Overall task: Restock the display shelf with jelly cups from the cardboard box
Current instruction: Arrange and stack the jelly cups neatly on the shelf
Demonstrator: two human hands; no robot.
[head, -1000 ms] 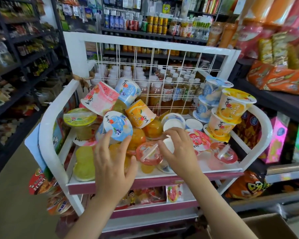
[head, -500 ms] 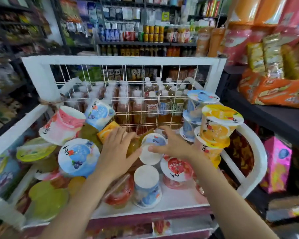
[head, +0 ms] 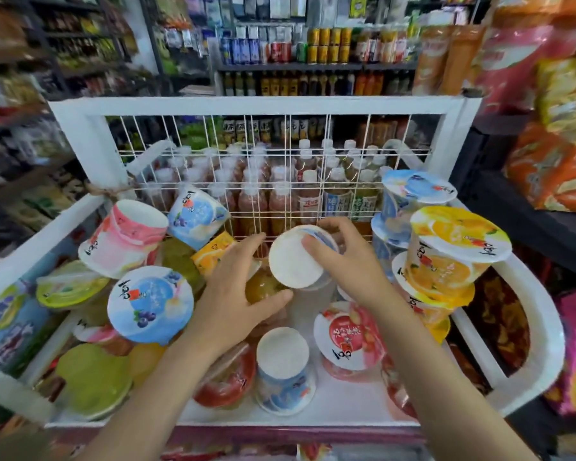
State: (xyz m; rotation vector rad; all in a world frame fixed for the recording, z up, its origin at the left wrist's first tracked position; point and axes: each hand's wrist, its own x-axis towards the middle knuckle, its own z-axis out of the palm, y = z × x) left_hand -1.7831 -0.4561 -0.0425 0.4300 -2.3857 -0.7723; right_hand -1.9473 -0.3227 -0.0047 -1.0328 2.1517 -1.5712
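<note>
We see our two bare forearms, no sleeves reaching the wrists, and our left hand (head: 233, 294) and right hand (head: 350, 261) without gloves, rings or watches.

jelly cups (head: 150, 304) on display shelf (head: 340, 407), bottles (head: 280, 201) behind.
</note>
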